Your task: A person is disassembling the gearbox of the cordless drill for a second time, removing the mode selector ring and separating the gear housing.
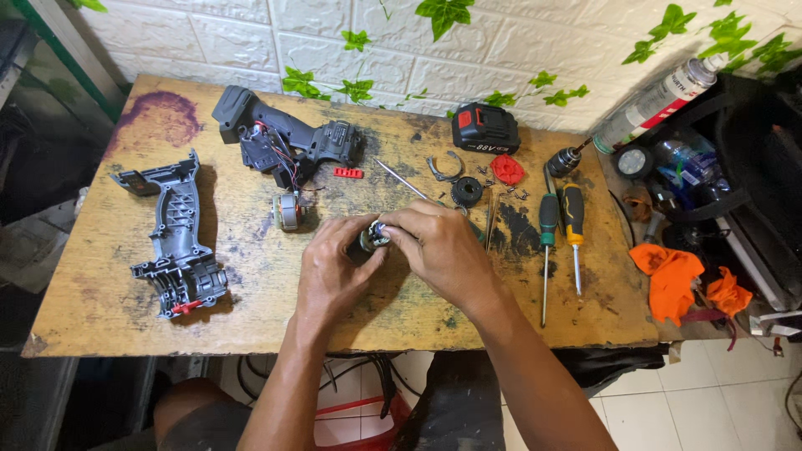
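A worn wooden table (109, 309), stained and scratched, carries everything; places below are told from the small motor part (373, 236) held above its middle.

Far to the left of that part lies an opened grey drill housing half (175, 238), its ribbed inside facing up. Up and to the left lies the other half of the drill body (284, 138), dark grey, with thin wires spilling out of it. Up and to the right sits a black battery pack (485, 127) with a red patch. Well to the right lie two screwdrivers side by side, a green-handled one (547, 221) and a yellow-handled one (572, 215), and past the table edge beyond them an orange cloth (672, 280).

The left hand (334, 271) wraps the small motor part from below and the left, fingers closed on it. The right hand (439, 246) comes in from the right, its fingertips pinched on the same part at its top end.

Just left of the part rests a round motor piece (289, 211). Just up and right are a black ring-shaped piece (466, 192), a red plastic cap (506, 169) and scattered small screws (484, 175).
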